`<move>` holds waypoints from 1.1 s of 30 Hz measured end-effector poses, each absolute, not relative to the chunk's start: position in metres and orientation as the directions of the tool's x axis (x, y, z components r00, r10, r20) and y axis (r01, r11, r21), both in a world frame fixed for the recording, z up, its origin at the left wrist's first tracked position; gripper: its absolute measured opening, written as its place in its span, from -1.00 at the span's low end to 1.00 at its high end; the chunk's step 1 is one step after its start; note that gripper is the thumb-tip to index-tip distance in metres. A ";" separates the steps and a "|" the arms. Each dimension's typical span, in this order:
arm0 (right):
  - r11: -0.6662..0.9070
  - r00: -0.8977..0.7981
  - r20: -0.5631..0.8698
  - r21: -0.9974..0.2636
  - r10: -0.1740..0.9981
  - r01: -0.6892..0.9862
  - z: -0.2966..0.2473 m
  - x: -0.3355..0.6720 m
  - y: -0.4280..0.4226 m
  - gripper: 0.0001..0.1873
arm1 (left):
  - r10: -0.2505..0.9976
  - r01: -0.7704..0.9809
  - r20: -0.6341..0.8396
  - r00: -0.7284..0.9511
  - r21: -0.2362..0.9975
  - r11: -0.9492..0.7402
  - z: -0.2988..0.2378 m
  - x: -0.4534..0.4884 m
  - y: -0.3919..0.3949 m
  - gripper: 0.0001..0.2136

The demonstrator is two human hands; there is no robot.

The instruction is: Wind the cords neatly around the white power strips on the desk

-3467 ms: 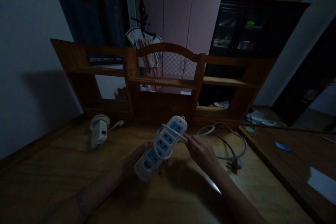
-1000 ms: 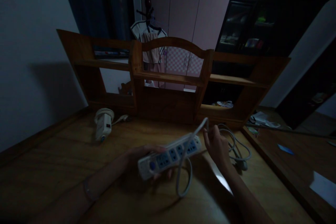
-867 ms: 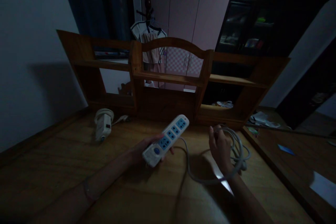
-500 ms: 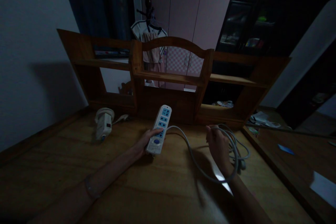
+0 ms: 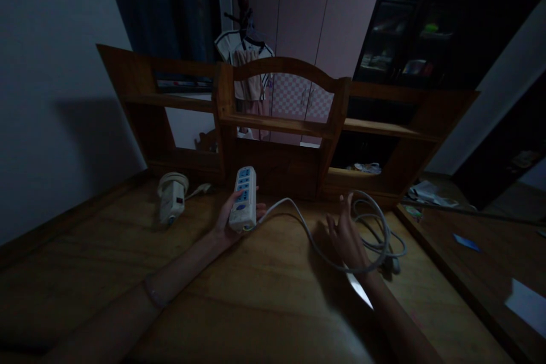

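My left hand (image 5: 226,222) grips a white power strip (image 5: 243,198) with blue sockets, held lengthwise near the back of the wooden desk (image 5: 256,296). Its grey-white cable (image 5: 298,222) runs right from the strip's near end and loops around my right hand (image 5: 345,236). That hand is raised above the desk with fingers stretched out and apart, the cable coil (image 5: 377,233) hanging round its wrist side. The plug (image 5: 394,264) lies on the desk to the right of it.
A wooden shelf unit (image 5: 277,125) stands along the desk's back edge. A white lamp-like device (image 5: 170,205) lies at the back left. A second dark table (image 5: 482,261) with papers adjoins on the right. A wall runs along the left.
The cable has come unwound from the strip. My left hand moved the strip forward and left toward the shelf. My right hand let go of the cable and opened, loops draped round it.
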State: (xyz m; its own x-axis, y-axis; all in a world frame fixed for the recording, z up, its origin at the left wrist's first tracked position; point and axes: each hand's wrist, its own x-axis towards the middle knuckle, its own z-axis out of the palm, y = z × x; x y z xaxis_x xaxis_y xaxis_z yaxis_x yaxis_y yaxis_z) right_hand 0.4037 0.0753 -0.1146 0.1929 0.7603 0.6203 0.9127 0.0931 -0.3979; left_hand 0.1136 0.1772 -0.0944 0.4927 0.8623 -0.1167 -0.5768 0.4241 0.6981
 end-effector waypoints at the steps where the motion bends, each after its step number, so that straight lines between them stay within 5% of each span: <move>1: 0.094 0.165 0.613 -0.368 0.773 0.925 -0.118 0.406 0.077 -0.25 | 0.860 -0.575 -0.139 0.492 0.689 0.441 -0.095 0.114 0.177 -0.51; 6: 0.018 0.093 0.468 -0.227 0.879 0.974 -0.124 0.416 0.081 -0.27 | 0.867 -0.622 -0.189 0.462 0.627 0.469 -0.099 0.121 0.177 -0.59; 13: -0.028 0.083 0.372 -0.152 0.925 0.988 -0.110 0.412 0.066 -0.75 | 0.857 -0.635 -0.232 0.460 0.589 0.500 -0.108 0.123 0.186 -0.72; 26: 0.047 0.012 0.371 -0.147 0.929 0.988 -0.107 0.403 0.066 -0.60 | 0.894 -0.674 -0.174 0.412 0.603 0.428 -0.110 0.127 0.184 -0.70; 33: -0.015 0.026 0.356 -0.033 0.934 0.999 -0.126 0.414 0.072 -0.46 | 0.835 -0.621 -0.213 0.507 0.581 0.526 -0.111 0.126 0.184 -0.72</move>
